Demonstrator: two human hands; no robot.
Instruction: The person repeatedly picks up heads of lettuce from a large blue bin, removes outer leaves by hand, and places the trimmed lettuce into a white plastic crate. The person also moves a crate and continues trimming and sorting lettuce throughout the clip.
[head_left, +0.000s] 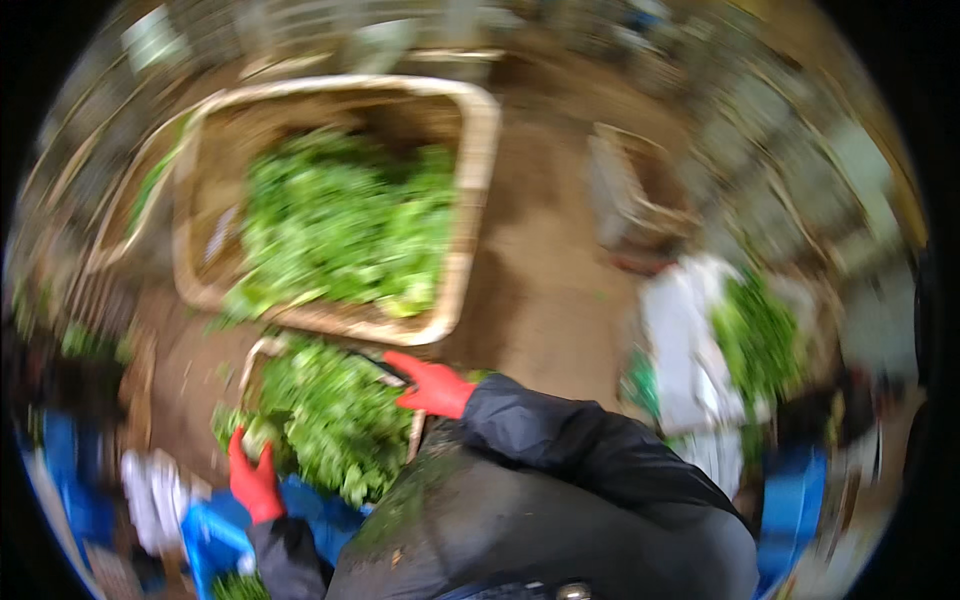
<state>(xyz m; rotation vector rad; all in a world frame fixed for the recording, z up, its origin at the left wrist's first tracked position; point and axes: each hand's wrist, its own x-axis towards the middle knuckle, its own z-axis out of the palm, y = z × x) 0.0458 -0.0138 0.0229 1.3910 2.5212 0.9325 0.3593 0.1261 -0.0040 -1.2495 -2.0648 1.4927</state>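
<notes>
My left hand, in a red glove, has its fingers around the pale base of a leafy green vegetable. Other leafy greens fill a crate right in front of me, beside that hand. In my right hand, also red-gloved, is a thin dark tool, probably a knife; blur hides its details. It lies over the far right part of the crate's greens. Beyond stands a large tan plastic bin holding a heap of green leafy vegetables.
A blue plastic container sits at my lower left. To the right, an open crate stands on the brown floor, near white sacking with greens. Rows of crates line the far right. Another blue container is at lower right.
</notes>
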